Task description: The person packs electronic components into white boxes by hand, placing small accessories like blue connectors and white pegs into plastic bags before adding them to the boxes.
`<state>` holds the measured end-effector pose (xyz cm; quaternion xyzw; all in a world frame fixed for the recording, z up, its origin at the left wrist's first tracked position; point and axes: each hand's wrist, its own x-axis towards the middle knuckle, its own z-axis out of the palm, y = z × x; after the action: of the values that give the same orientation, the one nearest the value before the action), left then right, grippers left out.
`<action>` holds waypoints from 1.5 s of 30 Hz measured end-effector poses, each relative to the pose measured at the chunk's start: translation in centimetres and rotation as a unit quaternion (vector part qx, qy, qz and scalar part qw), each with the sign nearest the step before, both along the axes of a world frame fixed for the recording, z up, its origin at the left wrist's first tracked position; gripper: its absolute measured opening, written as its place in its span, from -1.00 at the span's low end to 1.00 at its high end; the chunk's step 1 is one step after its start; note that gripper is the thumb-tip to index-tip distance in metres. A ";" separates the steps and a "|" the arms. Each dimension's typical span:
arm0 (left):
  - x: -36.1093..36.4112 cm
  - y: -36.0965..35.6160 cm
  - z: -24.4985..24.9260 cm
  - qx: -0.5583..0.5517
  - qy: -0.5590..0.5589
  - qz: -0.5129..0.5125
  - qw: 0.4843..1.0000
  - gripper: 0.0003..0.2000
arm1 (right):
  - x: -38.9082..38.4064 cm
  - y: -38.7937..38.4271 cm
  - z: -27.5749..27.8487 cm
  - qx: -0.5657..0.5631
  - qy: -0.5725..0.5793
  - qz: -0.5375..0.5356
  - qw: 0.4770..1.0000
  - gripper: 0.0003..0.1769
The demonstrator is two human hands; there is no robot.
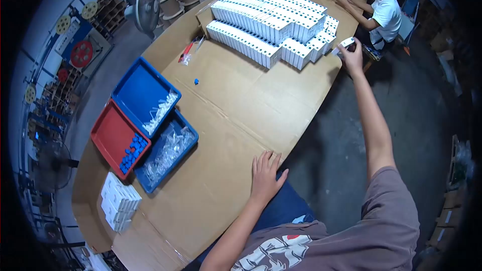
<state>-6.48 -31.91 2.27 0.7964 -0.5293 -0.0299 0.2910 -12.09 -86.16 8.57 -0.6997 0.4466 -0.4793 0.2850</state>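
My right hand (353, 56) is stretched out past the table's right edge, its fingers closed on a white rectangular module (346, 43). Just left of it stand long rows of similar white modules (271, 17) with dark spots on their upper faces, stacked in tiers. My left hand (266, 175) lies flat near the cardboard-covered table's (236, 100) front edge, fingers spread, holding nothing.
At the left are a blue tray (138, 88) with white pieces, a red tray (108, 128) with blue pieces, and another blue tray (150, 185) with clear bags. White flat packs (118, 200) sit lower left. A co-worker (384, 15) handles something at the far end.
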 end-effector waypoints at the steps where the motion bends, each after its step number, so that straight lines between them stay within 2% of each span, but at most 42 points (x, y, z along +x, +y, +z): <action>1: 0.2 -0.8 -0.4 0.014 -0.015 0.006 1.000 -0.41 | 0.6 -2.5 0.1 -0.055 0.000 -0.034 0.998 -0.06; 3: 0.4 -1.7 -1.3 0.043 -0.043 0.016 0.998 -0.41 | 1.3 -5.7 1.3 0.079 -0.091 0.010 0.993 -0.01; 5: 0.3 -2.1 -1.1 0.060 -0.056 0.017 0.996 -0.37 | 1.7 -9.5 1.8 0.168 -0.106 0.029 0.980 0.04; 7: 0.4 -2.3 -1.0 0.062 -0.037 0.022 0.997 -0.34 | 2.4 -12.5 1.9 0.156 -0.084 -0.015 0.984 0.11; 9: 0.4 -2.5 -0.8 0.081 -0.041 0.023 0.996 -0.29 | 3.0 -17.0 0.7 0.141 -0.071 -0.021 0.987 0.09; 10: 0.4 -2.6 -0.6 0.088 -0.039 0.024 0.995 -0.28 | 3.7 -17.9 0.8 0.114 -0.065 -0.073 0.989 0.04; 13: 0.5 -2.8 -1.1 0.101 -0.045 0.025 0.994 -0.26 | 5.5 -20.8 0.9 0.111 -0.030 -0.107 0.988 0.00; 15: 0.6 -3.0 -0.8 0.107 -0.040 0.023 0.993 -0.25 | 6.8 -22.0 0.0 0.106 -0.031 -0.047 0.993 -0.03; 17: 0.5 -3.0 -1.1 0.114 -0.047 0.023 0.992 -0.24 | 8.3 -21.9 -0.2 0.124 -0.018 0.052 0.991 0.01; 19: 0.5 -3.0 -1.2 0.124 -0.047 0.024 0.991 -0.23 | 10.2 -20.8 -0.6 0.184 0.072 0.086 0.976 -0.05; 24: 0.5 -2.9 -1.5 0.127 -0.052 0.025 0.990 -0.23 | 11.5 -21.6 -2.4 0.226 -0.070 0.138 0.962 -0.18; 27: 0.6 -3.1 -1.5 0.125 -0.054 0.025 0.990 -0.23 | 12.4 -19.9 -1.9 0.214 -0.122 0.111 0.963 -0.25; 31: 0.6 -2.8 -1.6 0.129 -0.058 0.026 0.990 -0.24 | 12.5 -20.9 -2.7 0.159 -0.074 0.110 0.978 -0.26; 34: 0.7 -2.9 -1.4 0.126 -0.064 0.027 0.990 -0.25 | 12.6 -20.7 -2.4 0.168 -0.051 0.096 0.980 -0.29; 38: 0.6 -2.8 -1.3 0.127 -0.067 0.027 0.989 -0.24 | 12.5 -19.4 -1.6 0.157 -0.087 0.101 0.979 -0.27; 41: 0.7 -2.7 -1.3 0.122 -0.062 0.025 0.990 -0.24 | 11.9 -18.4 -0.5 0.195 -0.084 0.066 0.975 -0.26; 45: 0.6 -2.7 -1.1 0.110 -0.063 0.019 0.992 -0.24 | 10.4 -18.6 -2.0 0.141 -0.059 0.038 0.988 -0.32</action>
<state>-5.90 -34.60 1.17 0.8340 -0.5245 -0.0322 0.1681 -1.65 -104.79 6.60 -0.6396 0.4651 -0.4406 0.4247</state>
